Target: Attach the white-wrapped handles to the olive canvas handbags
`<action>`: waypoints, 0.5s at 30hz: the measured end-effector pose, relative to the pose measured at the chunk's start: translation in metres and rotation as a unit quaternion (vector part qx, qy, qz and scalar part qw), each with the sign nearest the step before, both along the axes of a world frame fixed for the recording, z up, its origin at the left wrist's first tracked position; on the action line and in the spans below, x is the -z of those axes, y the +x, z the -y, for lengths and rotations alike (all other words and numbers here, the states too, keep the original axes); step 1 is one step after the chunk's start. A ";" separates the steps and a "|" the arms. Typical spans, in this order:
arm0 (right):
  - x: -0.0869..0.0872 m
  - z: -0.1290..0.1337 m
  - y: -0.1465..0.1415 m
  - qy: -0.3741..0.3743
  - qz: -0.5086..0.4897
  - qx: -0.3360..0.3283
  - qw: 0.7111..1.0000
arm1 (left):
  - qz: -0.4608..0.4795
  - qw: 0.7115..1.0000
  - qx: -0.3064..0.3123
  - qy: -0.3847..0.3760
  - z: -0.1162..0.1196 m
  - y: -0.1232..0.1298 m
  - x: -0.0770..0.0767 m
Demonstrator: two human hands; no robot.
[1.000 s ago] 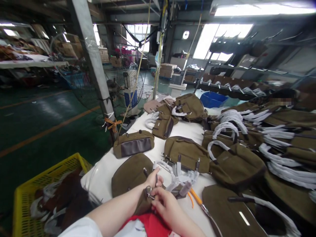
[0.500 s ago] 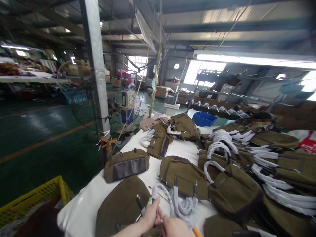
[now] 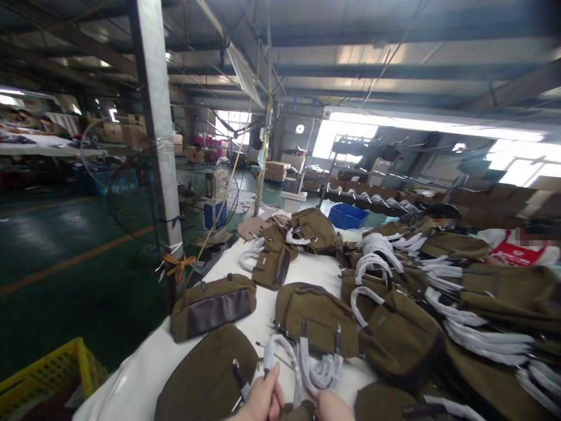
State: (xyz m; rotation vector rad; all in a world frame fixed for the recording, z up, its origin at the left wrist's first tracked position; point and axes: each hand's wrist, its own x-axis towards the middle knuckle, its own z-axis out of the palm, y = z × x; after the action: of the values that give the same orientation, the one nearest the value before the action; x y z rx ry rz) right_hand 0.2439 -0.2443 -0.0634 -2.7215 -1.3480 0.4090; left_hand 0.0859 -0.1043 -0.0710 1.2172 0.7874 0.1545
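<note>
Two hands work among olive handbags [image 3: 315, 318] on a white surface [image 3: 144, 362].
Left hand [image 3: 262, 400] curls closed at a wrapped handle [image 3: 284, 345]; right hand's [image 3: 333, 406] grip is unclear.

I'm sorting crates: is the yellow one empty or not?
Not empty: brown material shows inside the yellow crate. How full, I cannot tell; the picture's edge cuts it off.

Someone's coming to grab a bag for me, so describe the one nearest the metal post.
Find the gray metal post with the orange tie. Just right of it, on the white table, lies an olive bag. Unlike the neighboring bags, it turns a long, shiny dark panel toward you.
</note>
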 end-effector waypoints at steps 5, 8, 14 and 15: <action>-0.041 0.005 -0.020 0.032 -0.036 -0.013 0.999 | 0.008 1.000 -0.011 0.012 -0.009 -0.015 -0.019; -0.069 0.010 -0.041 0.089 -0.156 -0.122 0.976 | -0.005 1.000 -0.025 0.008 -0.017 -0.021 -0.027; -0.068 0.010 -0.079 0.130 -0.208 -0.144 0.959 | -0.031 0.992 0.047 0.110 -0.032 -0.038 -0.049; -0.064 0.009 -0.081 0.135 -0.185 -0.143 0.963 | -0.043 0.983 0.101 0.150 -0.034 -0.044 -0.056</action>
State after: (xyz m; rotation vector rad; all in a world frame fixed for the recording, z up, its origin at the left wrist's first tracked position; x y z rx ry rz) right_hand 0.1629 -0.2530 0.0002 -2.1065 -1.5531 0.6607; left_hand 0.0421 -0.0705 -0.0151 1.5915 0.7269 0.0554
